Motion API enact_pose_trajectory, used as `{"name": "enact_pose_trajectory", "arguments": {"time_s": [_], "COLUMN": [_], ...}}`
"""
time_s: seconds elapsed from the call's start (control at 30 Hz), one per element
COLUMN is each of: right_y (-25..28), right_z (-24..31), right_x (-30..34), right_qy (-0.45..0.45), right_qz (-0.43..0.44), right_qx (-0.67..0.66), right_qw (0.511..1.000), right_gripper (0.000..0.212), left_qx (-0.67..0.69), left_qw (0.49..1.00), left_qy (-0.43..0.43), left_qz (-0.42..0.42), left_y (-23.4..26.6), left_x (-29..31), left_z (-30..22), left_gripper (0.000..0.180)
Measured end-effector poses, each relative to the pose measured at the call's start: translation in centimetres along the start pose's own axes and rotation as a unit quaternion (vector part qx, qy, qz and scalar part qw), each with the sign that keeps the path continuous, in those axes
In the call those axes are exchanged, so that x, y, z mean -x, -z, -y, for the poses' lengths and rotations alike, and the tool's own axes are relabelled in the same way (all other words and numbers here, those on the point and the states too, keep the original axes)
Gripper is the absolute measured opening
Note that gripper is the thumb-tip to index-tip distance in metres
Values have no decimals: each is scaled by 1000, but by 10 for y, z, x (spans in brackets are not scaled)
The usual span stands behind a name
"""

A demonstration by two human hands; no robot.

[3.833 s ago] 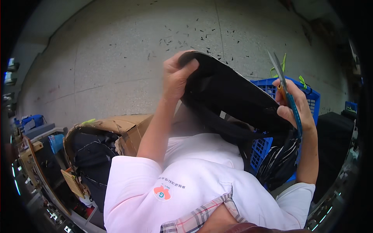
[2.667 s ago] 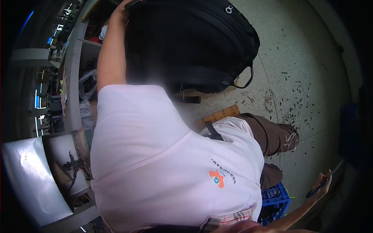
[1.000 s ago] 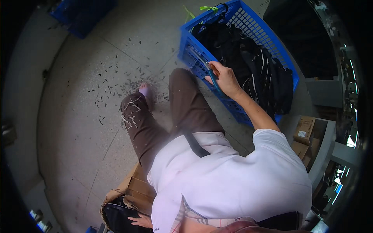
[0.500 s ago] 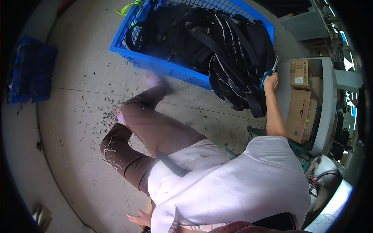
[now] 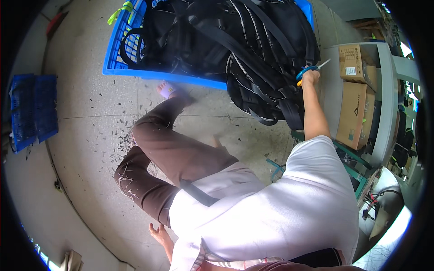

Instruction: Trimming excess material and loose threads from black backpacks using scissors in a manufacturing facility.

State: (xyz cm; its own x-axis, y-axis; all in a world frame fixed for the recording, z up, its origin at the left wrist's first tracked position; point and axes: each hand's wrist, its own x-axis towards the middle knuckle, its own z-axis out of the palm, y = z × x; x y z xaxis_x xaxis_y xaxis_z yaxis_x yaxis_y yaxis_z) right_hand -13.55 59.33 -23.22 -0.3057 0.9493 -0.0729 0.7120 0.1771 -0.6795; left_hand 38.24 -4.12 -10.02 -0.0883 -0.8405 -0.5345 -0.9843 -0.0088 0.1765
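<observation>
My right hand (image 5: 311, 77) grips a pair of scissors with blue handles (image 5: 304, 72), the blades pointing away to the right. It is at the right end of a heap of black strapped bags or harness-like pieces (image 5: 212, 49), whose seams show pale edges. The heap fills a blue plastic crate (image 5: 181, 79) and hangs over its near right side. My left hand (image 5: 161, 235) is low beside my thigh, fingers apart and slightly bent, holding nothing.
Dark scraps (image 5: 118, 131) litter the floor near my feet, and pale threads cling to my trouser knee. Cardboard boxes (image 5: 353, 113) sit on a grey shelf at right. Another blue crate (image 5: 34, 108) stands far left. A yellow-green strap (image 5: 120, 12) hangs at the big crate's corner.
The view has shifted, so the big crate sits higher and further left. The scissors have turned to point more to the right. My left hand has moved up alongside my thigh.
</observation>
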Motion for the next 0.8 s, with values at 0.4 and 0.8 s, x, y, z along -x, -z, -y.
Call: {"name": "enact_pose_trajectory", "arguments": {"time_s": [0.4, 0.8], "right_y": [-37, 193], "right_z": [7, 286], "right_x": [-24, 171], "right_qy": [-84, 230], "right_qz": [102, 582], "right_qx": [-222, -372], "right_qw": [966, 686], "right_gripper": [30, 13], "left_qx": [172, 52], "left_qw": [982, 878], "left_qy": [66, -477], "left_qz": [47, 13], "left_y": [-9, 54], "left_x": [-18, 2], "left_z": [-13, -227], "left_gripper": [55, 31]}}
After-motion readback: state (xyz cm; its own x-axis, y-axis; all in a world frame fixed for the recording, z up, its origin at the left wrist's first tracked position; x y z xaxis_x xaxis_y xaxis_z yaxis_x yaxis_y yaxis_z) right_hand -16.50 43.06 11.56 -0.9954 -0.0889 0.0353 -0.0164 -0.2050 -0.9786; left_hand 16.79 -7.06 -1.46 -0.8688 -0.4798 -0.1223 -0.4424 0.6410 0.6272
